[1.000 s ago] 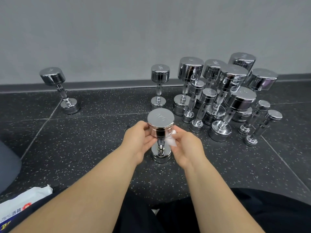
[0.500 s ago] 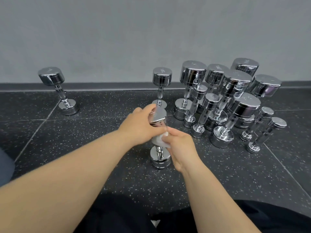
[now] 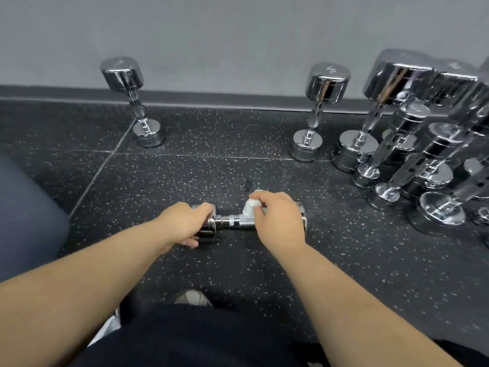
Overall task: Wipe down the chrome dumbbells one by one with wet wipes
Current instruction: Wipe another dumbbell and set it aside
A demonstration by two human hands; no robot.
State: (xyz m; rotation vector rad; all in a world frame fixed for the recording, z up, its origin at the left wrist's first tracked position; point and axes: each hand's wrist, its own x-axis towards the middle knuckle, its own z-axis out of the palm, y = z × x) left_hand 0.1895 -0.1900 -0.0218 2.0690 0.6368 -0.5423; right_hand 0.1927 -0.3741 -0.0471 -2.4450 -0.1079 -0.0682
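A small chrome dumbbell [image 3: 232, 221] lies on its side on the black speckled floor, handle running left to right. My left hand [image 3: 185, 223] grips its left head. My right hand [image 3: 277, 221] covers the right end of the handle and the right head, holding a crumpled white wet wipe [image 3: 250, 206] against the metal. Only a sliver of the right head shows past my knuckles.
Several chrome dumbbells [image 3: 412, 144] stand on end in a cluster at the right. One upright dumbbell [image 3: 315, 112] stands left of that cluster and another [image 3: 135, 102] stands alone near the grey wall's baseboard. A dark grey cushion [image 3: 23, 213] lies at the left edge.
The dumbbell stood upright between my hands; now it lies flat on the floor. My left hand has shifted to its left head and my right hand with the wipe to the right end.
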